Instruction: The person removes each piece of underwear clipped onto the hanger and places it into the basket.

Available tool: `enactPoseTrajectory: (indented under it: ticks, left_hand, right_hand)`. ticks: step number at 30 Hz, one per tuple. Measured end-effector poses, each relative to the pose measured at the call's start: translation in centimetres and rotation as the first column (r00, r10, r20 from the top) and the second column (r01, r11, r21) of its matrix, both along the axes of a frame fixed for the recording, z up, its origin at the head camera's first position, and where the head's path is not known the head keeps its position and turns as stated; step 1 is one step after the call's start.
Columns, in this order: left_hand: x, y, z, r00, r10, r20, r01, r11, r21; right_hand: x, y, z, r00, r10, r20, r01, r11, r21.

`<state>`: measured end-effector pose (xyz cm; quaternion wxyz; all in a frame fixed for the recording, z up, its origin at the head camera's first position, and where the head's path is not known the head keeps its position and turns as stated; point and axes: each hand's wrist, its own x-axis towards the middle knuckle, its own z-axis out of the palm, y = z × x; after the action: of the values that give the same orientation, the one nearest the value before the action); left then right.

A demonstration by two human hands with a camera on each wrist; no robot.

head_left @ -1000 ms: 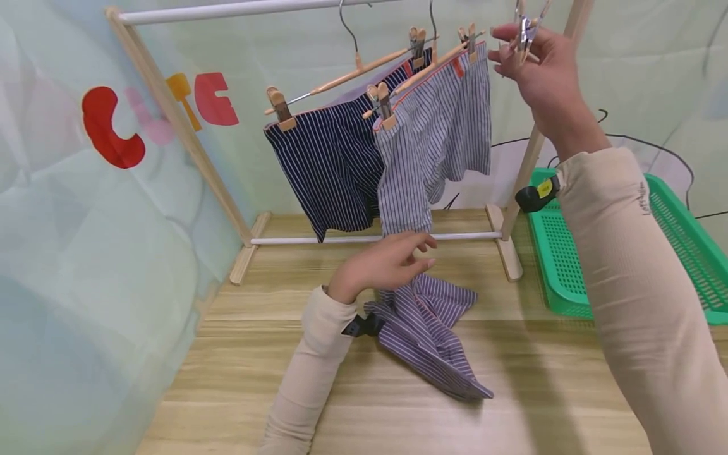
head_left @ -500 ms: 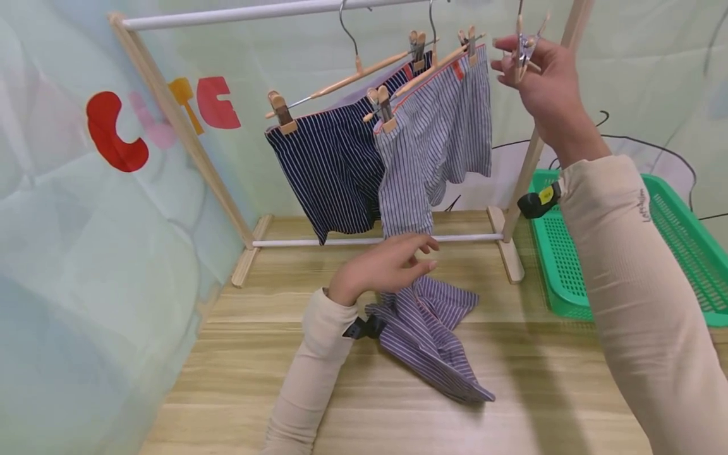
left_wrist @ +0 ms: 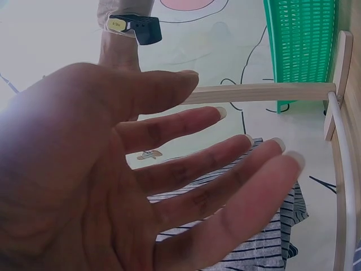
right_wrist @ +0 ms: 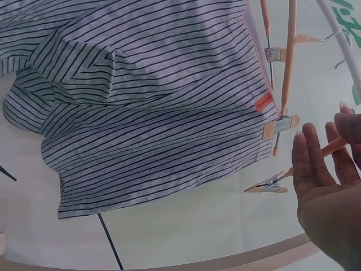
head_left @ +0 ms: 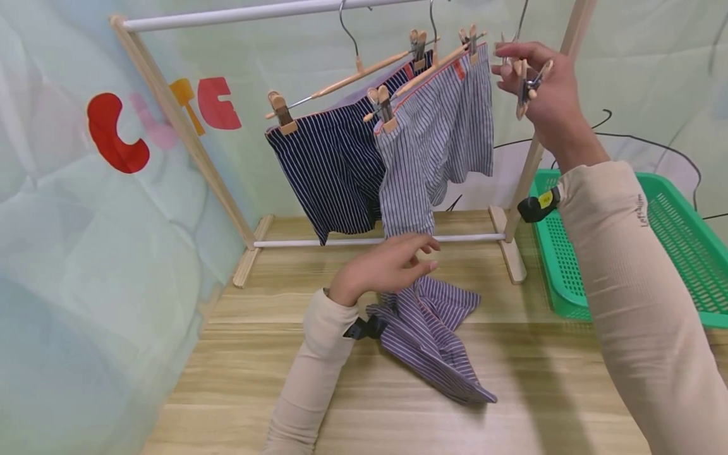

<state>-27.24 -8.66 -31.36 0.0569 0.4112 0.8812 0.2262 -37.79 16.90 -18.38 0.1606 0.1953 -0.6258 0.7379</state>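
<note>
My right hand point(head_left: 548, 95) is raised at the right end of the rack and pinches a clip hanger point(right_wrist: 333, 147) by its wooden bar. One clip point(head_left: 529, 85) of this hanger shows in front of the palm, and its wire hook rises above the hand. My left hand point(head_left: 387, 265) hovers with relaxed, spread fingers and holds nothing, just below the grey striped shorts point(head_left: 438, 126). Those shorts hang clipped on a hanger in front of navy striped shorts point(head_left: 335, 164). Purple striped shorts point(head_left: 432, 341) lie crumpled on the table beneath my left hand.
The wooden rack has a white top rail point(head_left: 244, 14) and a low white crossbar point(head_left: 307, 242). A green plastic basket point(head_left: 560, 297) stands at the right, partly behind my right forearm. Coloured letters point(head_left: 116, 133) are on the backdrop at the left.
The hanger in my right hand has turned, its near clip swinging down across the palm. My right hand has sunk slightly. The left hand stays in place.
</note>
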Motion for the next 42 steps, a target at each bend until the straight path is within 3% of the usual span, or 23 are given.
enactPoseTrajectory:
  ticks: [13, 21, 31, 37, 42]
  left_hand:
    - [-0.3, -0.2, 0.0, 1.000, -0.013, -0.022, 0.013, 0.999, 0.031]
    - [-0.4, -0.4, 0.0, 0.999, -0.002, -0.038, 0.005, 0.998, 0.062]
    - [-0.7, -0.5, 0.0, 0.998, -0.008, -0.058, 0.013, 0.996, 0.089]
    - [-0.7, -0.5, 0.0, 0.998, -0.016, -0.061, 0.021, 0.996, 0.088]
    - [-0.5, -0.7, 0.2, 0.998, -0.023, -0.052, 0.028, 0.995, 0.098]
  right_hand:
    - [0.0, 0.1, -0.6, 0.999, -0.043, -0.008, 0.043, 0.999, -0.014]
    - [0.1, 0.2, -1.4, 0.987, -0.159, 0.006, 0.158, 0.986, 0.060]
    - [0.4, 0.4, -2.3, 0.964, -0.240, 0.111, 0.242, 0.970, -0.008]
    - [1.3, -0.4, -3.6, 0.938, -0.300, 0.174, 0.259, 0.939, 0.225]
    - [2.4, -1.4, -5.1, 0.939, -0.291, 0.183, 0.161, 0.842, 0.515]
